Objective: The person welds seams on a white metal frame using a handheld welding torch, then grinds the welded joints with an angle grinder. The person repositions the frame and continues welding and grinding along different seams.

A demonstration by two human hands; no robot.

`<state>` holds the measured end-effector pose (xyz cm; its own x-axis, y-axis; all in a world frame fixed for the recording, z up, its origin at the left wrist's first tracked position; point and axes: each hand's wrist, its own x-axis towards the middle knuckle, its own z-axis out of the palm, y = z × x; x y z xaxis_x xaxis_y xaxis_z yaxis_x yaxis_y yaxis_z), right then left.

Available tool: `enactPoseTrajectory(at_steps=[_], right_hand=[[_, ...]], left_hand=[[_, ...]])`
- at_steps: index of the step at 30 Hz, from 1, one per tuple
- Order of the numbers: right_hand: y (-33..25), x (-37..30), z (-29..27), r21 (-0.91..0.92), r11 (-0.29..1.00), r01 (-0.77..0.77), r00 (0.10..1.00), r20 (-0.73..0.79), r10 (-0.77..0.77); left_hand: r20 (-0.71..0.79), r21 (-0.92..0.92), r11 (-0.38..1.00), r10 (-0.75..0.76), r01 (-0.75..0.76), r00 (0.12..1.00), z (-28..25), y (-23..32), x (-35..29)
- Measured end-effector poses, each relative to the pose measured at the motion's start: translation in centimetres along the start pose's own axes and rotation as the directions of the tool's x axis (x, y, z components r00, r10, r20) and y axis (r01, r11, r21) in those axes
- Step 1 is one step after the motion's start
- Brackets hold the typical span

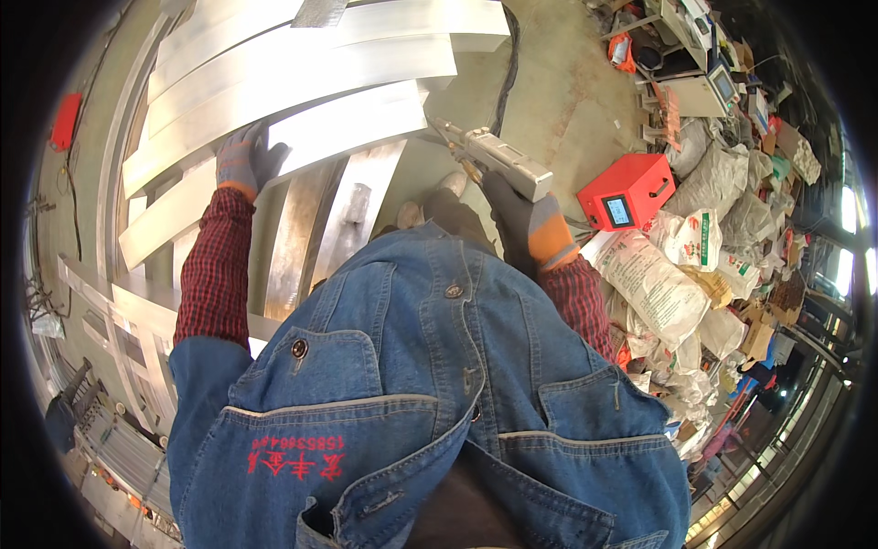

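My left hand (249,157), in a grey glove with an orange cuff, lies across a bright flat metal bar (352,126). Its fingers wrap over the bar's far edge, partly hidden there, with the thumb at the right. In my gloved right hand (532,224) is a silver handheld welding gun (508,163) with a boxy body. The gun's thin nozzle points left, close to the right end of that bar. Several long metal bars (302,78) lie side by side beyond my left hand, over crosswise metal pieces (361,206).
At the right a red box (626,192) with a small screen stands beside stuffed white sacks (660,288) and piled scrap. A black cable (506,78) runs along the floor past the bar ends. Another red box (65,121) sits far left. More metal framing (137,316) lies at the left.
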<state>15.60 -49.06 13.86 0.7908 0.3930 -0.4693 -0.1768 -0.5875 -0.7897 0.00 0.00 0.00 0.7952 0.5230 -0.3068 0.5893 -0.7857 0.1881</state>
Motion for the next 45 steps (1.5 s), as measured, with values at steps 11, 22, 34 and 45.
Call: enactPoseTrajectory(at_steps=[11,22,34,45], right_hand=[[-0.8,-0.5,0.1,0.081,0.996,0.022,0.997,-0.069,-0.017],[-1.0,-1.1,0.4,0.030,0.988,0.152,0.978,-0.146,-0.146],[0.3,2.6,0.8,-0.098,0.992,0.079,0.992,-0.088,-0.088],[-0.6,5.1,0.9,-0.120,0.992,0.031,0.999,-0.027,-0.034]], left_hand=[[0.109,0.284,0.936,0.184,-0.208,0.977,-4.0,1.5,-3.6],[0.407,-0.078,0.997,0.042,-0.011,0.913,-5.8,-0.4,-0.3],[-0.161,0.115,0.993,0.044,-0.026,0.986,-0.6,0.1,-0.2],[-0.181,0.057,0.998,0.051,-0.041,0.982,-0.5,-0.5,-0.2]])
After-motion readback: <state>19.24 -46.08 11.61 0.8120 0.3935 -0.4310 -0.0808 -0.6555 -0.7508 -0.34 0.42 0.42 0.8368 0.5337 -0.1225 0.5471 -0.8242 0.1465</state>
